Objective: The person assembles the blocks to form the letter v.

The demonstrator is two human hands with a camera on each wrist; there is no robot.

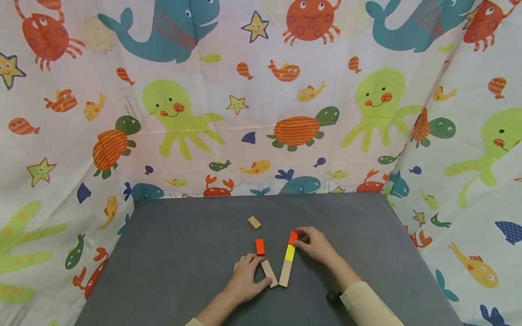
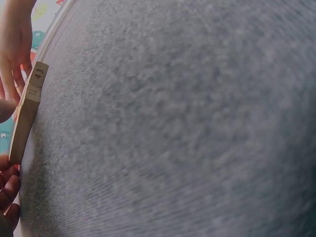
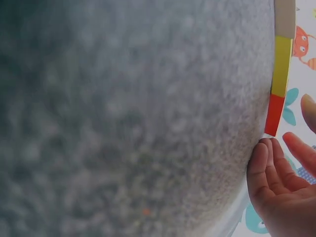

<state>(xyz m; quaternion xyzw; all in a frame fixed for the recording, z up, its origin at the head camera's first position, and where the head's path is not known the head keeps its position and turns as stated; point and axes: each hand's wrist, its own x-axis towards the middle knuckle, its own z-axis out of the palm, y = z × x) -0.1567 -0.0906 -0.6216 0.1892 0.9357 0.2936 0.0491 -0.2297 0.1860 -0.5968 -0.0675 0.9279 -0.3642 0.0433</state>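
Two slanted rows of blocks are laid out on the gray tabletop (image 1: 183, 262), nearly meeting at the near end, and honestly it looks like the lining-up stage. The left plain wooden block (image 1: 269, 272) is pinched by its ends between the thumb and fingers of the left hand (image 1: 244, 279). Over in the other row, the right plain wooden block (image 1: 285, 273), yellow block (image 1: 290, 252) and orange-red block (image 1: 292, 238) are set end to end. The far end of that row is flanked by the right hand (image 1: 317, 246), thumb and fingers apart, no real grip shown; whether contact is made can't be told. The second orange-red block (image 1: 260, 246) is left just beyond the left plain wooden block, with the small plain wooden block (image 1: 254, 222) farther out. Probably a light angle tweak is called for, without the longer row getting bumped.
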